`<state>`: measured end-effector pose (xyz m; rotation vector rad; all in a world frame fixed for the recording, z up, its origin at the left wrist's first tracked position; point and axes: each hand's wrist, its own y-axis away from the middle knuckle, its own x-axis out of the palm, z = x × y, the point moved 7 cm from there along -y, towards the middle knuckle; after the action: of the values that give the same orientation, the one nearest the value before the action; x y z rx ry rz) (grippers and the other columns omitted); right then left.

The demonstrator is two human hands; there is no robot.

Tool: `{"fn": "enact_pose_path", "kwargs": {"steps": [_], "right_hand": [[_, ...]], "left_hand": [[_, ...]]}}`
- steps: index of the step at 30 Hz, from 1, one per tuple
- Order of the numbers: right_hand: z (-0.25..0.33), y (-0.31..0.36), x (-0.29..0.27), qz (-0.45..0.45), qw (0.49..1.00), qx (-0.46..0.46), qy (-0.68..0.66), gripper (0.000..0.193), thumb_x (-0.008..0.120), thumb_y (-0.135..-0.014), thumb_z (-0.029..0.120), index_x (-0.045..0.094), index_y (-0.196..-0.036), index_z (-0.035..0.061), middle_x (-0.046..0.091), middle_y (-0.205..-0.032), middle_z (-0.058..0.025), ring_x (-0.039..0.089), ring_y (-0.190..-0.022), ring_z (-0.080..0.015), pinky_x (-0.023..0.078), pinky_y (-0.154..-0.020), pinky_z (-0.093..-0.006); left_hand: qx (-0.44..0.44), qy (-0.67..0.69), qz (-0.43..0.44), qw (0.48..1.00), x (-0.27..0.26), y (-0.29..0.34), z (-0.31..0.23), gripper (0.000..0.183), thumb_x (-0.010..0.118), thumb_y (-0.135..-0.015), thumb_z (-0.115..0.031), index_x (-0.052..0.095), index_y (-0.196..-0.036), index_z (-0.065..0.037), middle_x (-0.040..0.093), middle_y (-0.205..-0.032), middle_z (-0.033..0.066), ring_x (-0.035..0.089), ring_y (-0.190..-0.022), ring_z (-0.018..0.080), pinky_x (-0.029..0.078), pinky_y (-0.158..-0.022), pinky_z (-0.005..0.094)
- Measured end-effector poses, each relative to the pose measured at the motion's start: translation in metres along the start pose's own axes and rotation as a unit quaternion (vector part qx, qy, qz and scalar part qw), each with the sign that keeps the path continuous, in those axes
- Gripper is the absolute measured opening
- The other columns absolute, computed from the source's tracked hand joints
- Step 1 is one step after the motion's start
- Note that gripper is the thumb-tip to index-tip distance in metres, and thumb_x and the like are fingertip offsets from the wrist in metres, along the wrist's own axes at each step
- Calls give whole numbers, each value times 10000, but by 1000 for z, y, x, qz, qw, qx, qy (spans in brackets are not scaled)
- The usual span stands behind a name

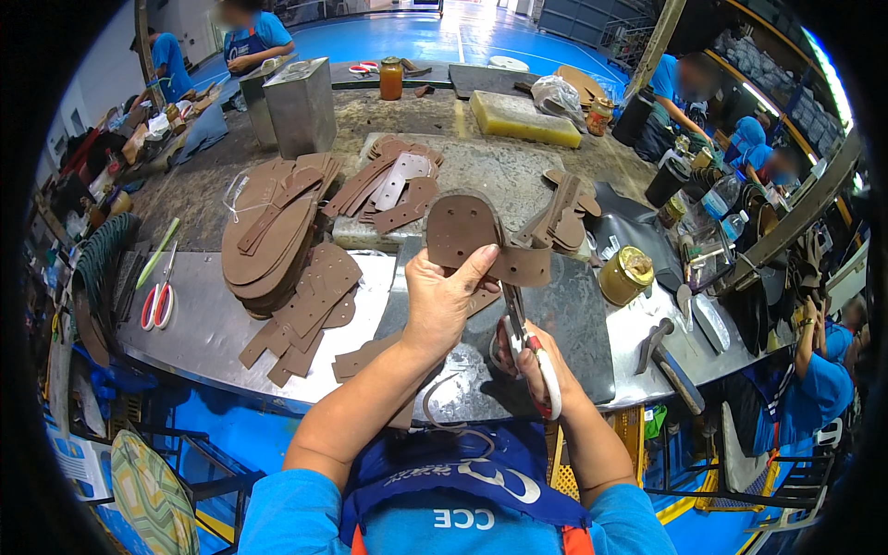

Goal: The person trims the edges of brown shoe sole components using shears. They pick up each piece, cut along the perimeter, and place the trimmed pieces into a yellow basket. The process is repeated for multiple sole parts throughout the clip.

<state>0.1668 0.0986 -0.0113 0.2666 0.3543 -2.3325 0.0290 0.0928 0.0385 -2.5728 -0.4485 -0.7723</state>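
Observation:
My left hand [446, 298] is closed on a brown leather piece [462, 227], the thumb pressed on its face. That piece has a rounded top, several punched holes and a strap-like arm reaching right. My right hand [548, 370] grips scissors [552, 393] with white and red handles, and their blades point up along the leather's edge. How far apart the blades stand is partly hidden. Below the hands, a thin curled leather strip [430, 402] hangs near the table edge. To the left lie stacked brown soles [264, 240] and flat punched pieces [319, 287].
More cut pieces [402, 180] lie on a stone slab. A second pair of scissors [159, 301] rests at left; a glue jar [626, 275] and a hammer [668, 365] are at right. Metal cans [301, 106] and a yellowish block [524, 118] stand farther back. Several people work around.

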Motion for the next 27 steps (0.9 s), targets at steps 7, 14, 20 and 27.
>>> {"fn": "enact_pose_path", "kwargs": {"steps": [7,14,20,27], "right_hand": [[1,1,-3,-18,999,16,27,713,375,-718,753,431,-769,44,415,-612,-15,395,-508,-101,331,-441,-231],[0,3,-3,-39,998,30,26,724,416,-687,763,441,-768,44,409,-577,-4,393,-484,-85,329,-420,-219],[-3,6,-5,-38,997,36,60,594,454,-793,613,486,-754,21,500,-608,-115,520,-548,-273,415,-528,-350],[10,-6,-12,-50,996,-36,61,673,375,-787,671,480,-890,15,468,-675,-22,434,-557,-110,374,-504,-239]], "left_hand": [[-12,-1,2,1000,-1,0,1,88,626,-805,-87,616,-822,-1,629,-748,48,584,-601,87,507,-516,214],[-38,-3,18,999,-3,-1,2,82,635,-798,-83,611,-829,-11,624,-744,47,572,-594,80,492,-516,207],[-42,33,15,998,-4,1,1,143,585,-847,-155,595,-812,-17,610,-714,42,547,-558,82,455,-483,204],[-42,-91,55,993,3,11,7,244,521,-891,-232,574,-787,-17,573,-630,37,514,-521,83,412,-461,212]]}}
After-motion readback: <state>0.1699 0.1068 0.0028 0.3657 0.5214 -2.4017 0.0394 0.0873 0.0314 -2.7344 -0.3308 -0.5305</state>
